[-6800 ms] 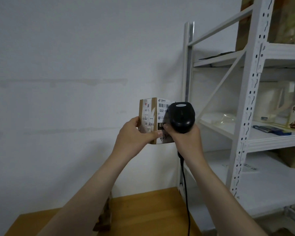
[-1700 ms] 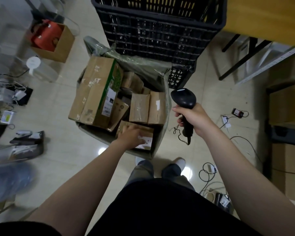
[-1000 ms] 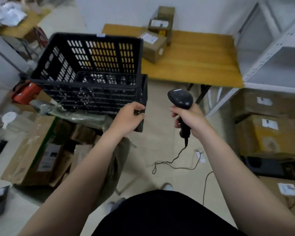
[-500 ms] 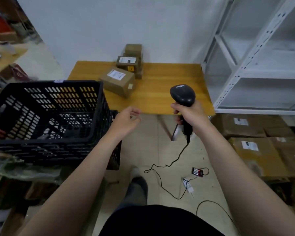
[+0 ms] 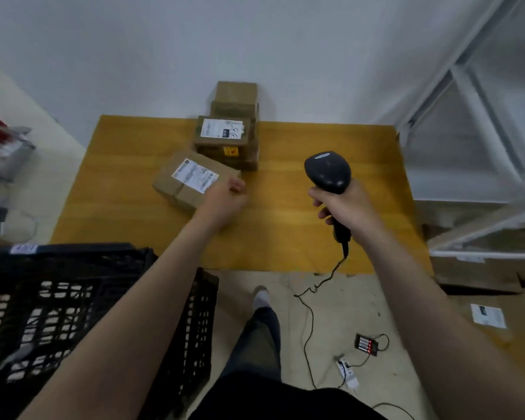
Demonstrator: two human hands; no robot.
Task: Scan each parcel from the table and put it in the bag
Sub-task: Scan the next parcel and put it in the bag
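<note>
While the right hand [image 5: 347, 209] grips the scanner [image 5: 328, 172], the left hand [image 5: 225, 201], loosely curled and empty, hovers beside the nearest parcel [image 5: 188, 181].

A stack of parcels [image 5: 225, 137] stands at the back of the table [image 5: 285, 231] by the wall [image 5: 164, 56], with one parcel [image 5: 191, 180] before it to the left. The left hand [image 5: 225, 203] hangs just right of that parcel; the right hand [image 5: 349, 210] holds a scanner [image 5: 328, 172] over the table's right half. A crate [image 5: 58, 268] stands before the table's left end, a rack [image 5: 467, 95] to its right.
</note>
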